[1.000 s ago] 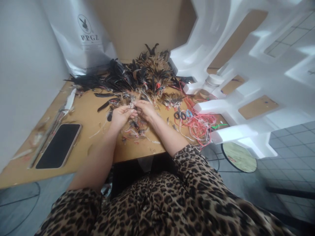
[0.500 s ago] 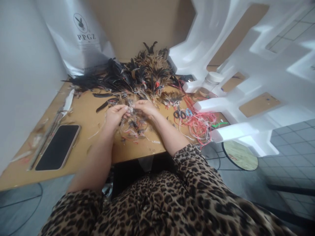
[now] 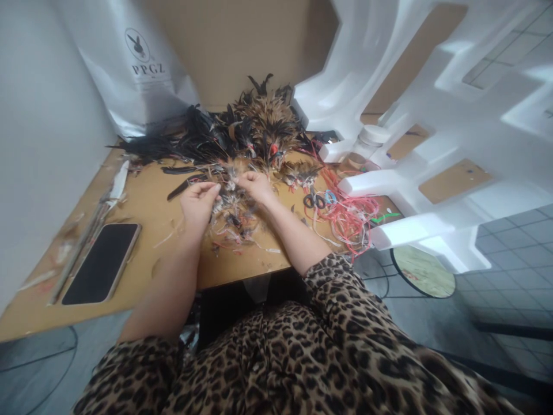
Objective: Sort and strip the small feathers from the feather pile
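My right hand point(image 3: 256, 187) pinches a small tuft of brownish feathers point(image 3: 234, 170) between thumb and fingertips, over the middle of the table. Just to its left is my left hand point(image 3: 197, 200), with thumb and fingers pressed together; what lies in them, if anything, is too small to make out. Under and between the hands lie loose fluffy feathers and scraps point(image 3: 235, 222). Beyond them spreads a large heap of black feathers point(image 3: 201, 129) and brown feathers point(image 3: 270, 115). A small bundle of feathers point(image 3: 300, 173) rests right of my right hand.
A phone point(image 3: 101, 265) lies at the left on the table point(image 3: 173, 262). To the right are scissors point(image 3: 314, 200), tangled pink string point(image 3: 349, 216), a lidded jar point(image 3: 371, 141) and white foam packing point(image 3: 401, 230). A silver bag point(image 3: 149, 98) stands at the back left.
My hands have drawn slightly apart: the left moved a little to the left, away from the tuft. The right stays almost in place, still pinching feathers.
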Action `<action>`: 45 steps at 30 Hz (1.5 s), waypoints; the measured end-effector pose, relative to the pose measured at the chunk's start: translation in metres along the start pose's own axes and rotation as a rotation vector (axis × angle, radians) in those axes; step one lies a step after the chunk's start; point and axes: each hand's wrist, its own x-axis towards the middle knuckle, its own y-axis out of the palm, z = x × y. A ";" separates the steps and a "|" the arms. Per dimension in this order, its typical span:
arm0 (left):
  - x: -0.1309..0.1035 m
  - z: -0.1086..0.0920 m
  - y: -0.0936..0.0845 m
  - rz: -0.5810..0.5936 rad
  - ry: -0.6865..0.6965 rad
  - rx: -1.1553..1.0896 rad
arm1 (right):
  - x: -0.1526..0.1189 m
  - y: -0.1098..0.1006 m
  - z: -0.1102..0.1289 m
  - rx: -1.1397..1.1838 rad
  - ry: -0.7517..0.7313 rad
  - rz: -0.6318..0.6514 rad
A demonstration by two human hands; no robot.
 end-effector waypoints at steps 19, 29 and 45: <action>0.000 0.015 0.006 0.155 -0.071 -0.029 | -0.002 0.010 -0.009 -0.277 0.007 0.038; 0.004 0.016 0.000 0.289 -0.391 -0.395 | -0.008 0.007 0.004 -0.187 0.046 0.109; 0.005 0.015 -0.002 0.347 -0.416 -0.485 | -0.006 0.003 0.003 -0.380 -0.139 0.168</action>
